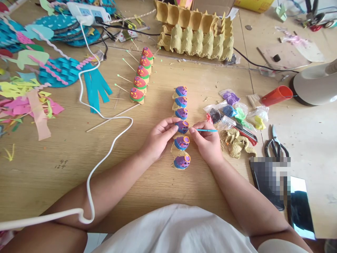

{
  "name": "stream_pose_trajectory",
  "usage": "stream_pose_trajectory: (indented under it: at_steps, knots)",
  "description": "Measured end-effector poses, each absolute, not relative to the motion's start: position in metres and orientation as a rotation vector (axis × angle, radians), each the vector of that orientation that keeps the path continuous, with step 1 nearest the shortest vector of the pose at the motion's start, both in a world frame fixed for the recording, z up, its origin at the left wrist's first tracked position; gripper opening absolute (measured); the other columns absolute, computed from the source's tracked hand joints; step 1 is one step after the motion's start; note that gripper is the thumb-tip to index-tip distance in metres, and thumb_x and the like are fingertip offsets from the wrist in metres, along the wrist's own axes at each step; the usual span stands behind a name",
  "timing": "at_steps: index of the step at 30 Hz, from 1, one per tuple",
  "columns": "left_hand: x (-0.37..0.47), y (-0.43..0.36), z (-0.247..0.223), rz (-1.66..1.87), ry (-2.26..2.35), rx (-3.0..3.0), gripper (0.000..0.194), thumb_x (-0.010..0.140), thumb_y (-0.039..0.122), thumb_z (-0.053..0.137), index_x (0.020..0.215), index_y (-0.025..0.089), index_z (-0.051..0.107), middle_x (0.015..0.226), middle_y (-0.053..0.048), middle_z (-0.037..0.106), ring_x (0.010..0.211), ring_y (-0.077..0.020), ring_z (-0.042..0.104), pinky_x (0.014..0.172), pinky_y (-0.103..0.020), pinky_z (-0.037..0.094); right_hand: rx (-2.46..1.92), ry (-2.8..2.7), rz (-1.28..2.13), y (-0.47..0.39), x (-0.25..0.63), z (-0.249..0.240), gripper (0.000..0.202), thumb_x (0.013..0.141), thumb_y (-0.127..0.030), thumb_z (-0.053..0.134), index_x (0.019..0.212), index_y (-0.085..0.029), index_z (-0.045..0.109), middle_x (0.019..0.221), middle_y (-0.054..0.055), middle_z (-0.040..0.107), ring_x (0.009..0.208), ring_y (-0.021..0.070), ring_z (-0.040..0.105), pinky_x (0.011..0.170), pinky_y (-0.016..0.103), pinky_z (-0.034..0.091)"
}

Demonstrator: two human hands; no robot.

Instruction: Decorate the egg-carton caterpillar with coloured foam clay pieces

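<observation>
In front of me lies a strip of egg carton cups (181, 143) covered in purple and blue clay, some with orange rings and small faces. My left hand (160, 137) grips one of the middle cups from its left side, thumb and fingers pressed against it. Between the thumb and fingers of my right hand (207, 144) is a thin blue modelling tool (206, 130), its tip at the face of that same cup. Farther back and to the left stands a second strip of red and green cups (139, 82) with smiling faces and green-tipped sticks.
Bagged coloured clay (229, 111), a red utility knife (247, 134), torn carton scraps (235, 144) and scissors (275, 142) lie to the right. Egg cartons (201, 42) sit at the back. A white cable (114, 144) crosses the left side near paper crafts (61, 72).
</observation>
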State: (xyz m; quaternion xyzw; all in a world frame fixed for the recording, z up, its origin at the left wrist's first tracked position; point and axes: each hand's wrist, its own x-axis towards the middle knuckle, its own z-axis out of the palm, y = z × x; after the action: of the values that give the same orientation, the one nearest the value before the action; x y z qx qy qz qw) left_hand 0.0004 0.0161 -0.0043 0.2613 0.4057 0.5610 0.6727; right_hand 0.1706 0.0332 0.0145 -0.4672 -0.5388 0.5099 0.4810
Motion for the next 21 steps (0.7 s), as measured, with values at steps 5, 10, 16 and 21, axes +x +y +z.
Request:
stream_pose_trajectory:
  at_steps: [5, 10, 16, 21]
  knots:
    - [0.0001, 0.0159, -0.0058, 1.259, 0.906, 0.596, 0.028, 0.085, 0.029, 0.084, 0.111, 0.023, 0.074, 0.106, -0.003, 0.081, 0.099, -0.0169, 0.074, 0.091, -0.03, 0.056, -1.133, -1.332, 1.24, 0.0327, 0.1704, 0.0157, 0.042, 0.082, -0.059, 0.082, 0.074, -0.023, 0.064, 0.065, -0.002, 0.056, 0.06, 0.0125, 0.045, 0.055, 0.028, 0.036]
    - [-0.0005, 0.0159, -0.0075, 1.259, 0.908, 0.603, 0.029, 0.085, 0.029, 0.084, 0.111, 0.023, 0.074, 0.106, -0.003, 0.081, 0.098, -0.0162, 0.074, 0.091, -0.029, 0.056, -1.141, -1.356, 1.208, 0.0326, 0.1707, 0.0146, 0.04, 0.084, -0.057, 0.081, 0.074, -0.022, 0.065, 0.064, -0.002, 0.057, 0.059, 0.0118, 0.045, 0.054, 0.027, 0.037]
    - [-0.0012, 0.016, -0.0086, 1.249, 0.91, 0.624, 0.031, 0.084, 0.032, 0.085, 0.112, 0.024, 0.074, 0.107, -0.002, 0.081, 0.1, -0.0154, 0.074, 0.088, -0.027, 0.058, -1.132, -1.383, 1.183, 0.0336, 0.1715, 0.0123, 0.038, 0.085, -0.055, 0.08, 0.075, -0.021, 0.066, 0.066, -0.002, 0.059, 0.059, 0.0115, 0.047, 0.054, 0.026, 0.039]
    - [-0.0007, 0.0161, -0.0067, 1.24, 0.911, 0.617, 0.031, 0.083, 0.032, 0.086, 0.111, 0.024, 0.074, 0.107, -0.002, 0.081, 0.1, -0.0156, 0.074, 0.088, -0.028, 0.058, -1.125, -1.389, 1.181, 0.0338, 0.1717, 0.0118, 0.037, 0.086, -0.055, 0.08, 0.076, -0.022, 0.066, 0.066, -0.002, 0.059, 0.059, 0.0115, 0.047, 0.054, 0.026, 0.039]
